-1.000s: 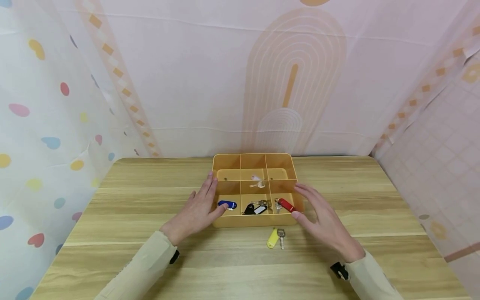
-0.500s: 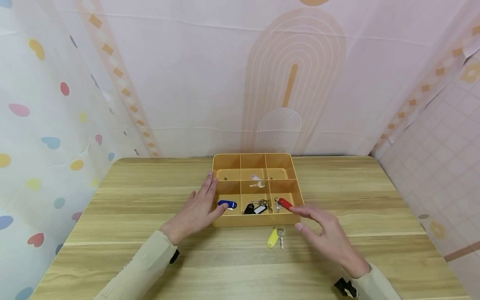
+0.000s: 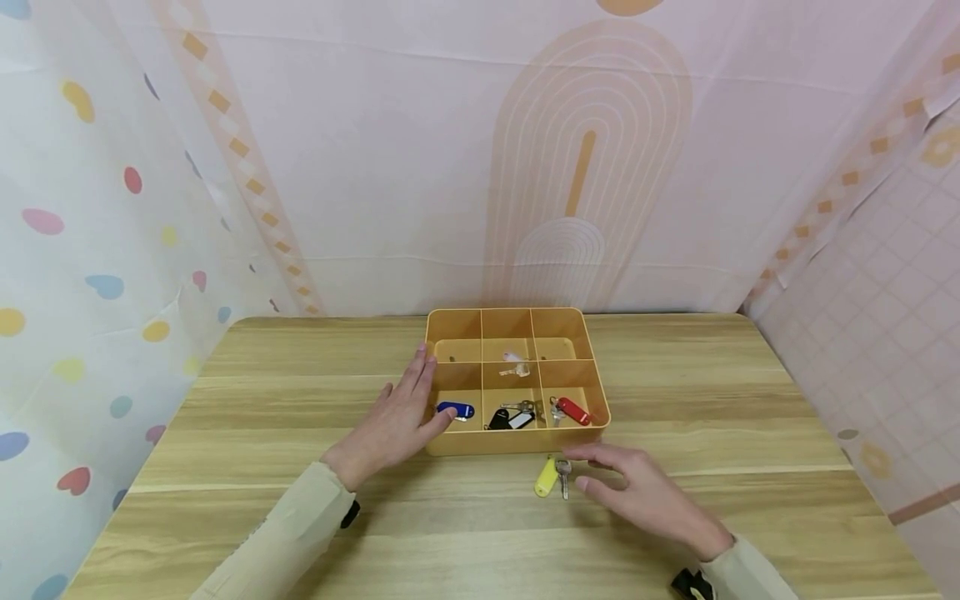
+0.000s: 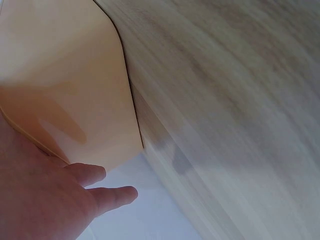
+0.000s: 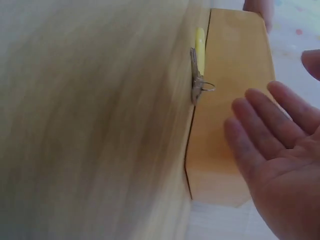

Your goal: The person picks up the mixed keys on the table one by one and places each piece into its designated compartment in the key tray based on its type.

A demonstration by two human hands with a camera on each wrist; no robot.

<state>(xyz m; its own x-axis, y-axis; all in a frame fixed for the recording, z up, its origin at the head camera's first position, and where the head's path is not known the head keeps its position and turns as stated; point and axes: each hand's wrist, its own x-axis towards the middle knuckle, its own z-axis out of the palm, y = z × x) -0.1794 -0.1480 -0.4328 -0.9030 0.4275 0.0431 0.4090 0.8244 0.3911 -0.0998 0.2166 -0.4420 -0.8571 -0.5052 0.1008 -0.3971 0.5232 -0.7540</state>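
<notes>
An orange divided box [image 3: 517, 442] stands on the wooden table. My left hand [image 3: 390, 425] rests along its left side, fingers fairly straight, the thumb reaching over the front-left corner above a blue key tag [image 3: 463, 410]. Just in front of the box lie a key [image 3: 564, 479] and a yellow key tag [image 3: 546, 478], joined by a ring that shows in the right wrist view. Close to their right is my right hand [image 3: 645, 492], its fingers extended and holding nothing, thumb apart from them; the palm [image 5: 290, 175] shows in the right wrist view.
Inside the box, a red key tag [image 3: 574, 411] occupies the front-right compartment. Black key tags [image 3: 499, 418] with a key [image 3: 517, 406] sit front middle. Another key [image 3: 516, 369] lies in the back-middle compartment. A patterned cloth [image 3: 390, 167] hangs behind the table [image 3: 330, 358].
My right hand has left the box's right side and come down toward me, to beside the key with the yellow tag. My left hand and the box have stayed in place.
</notes>
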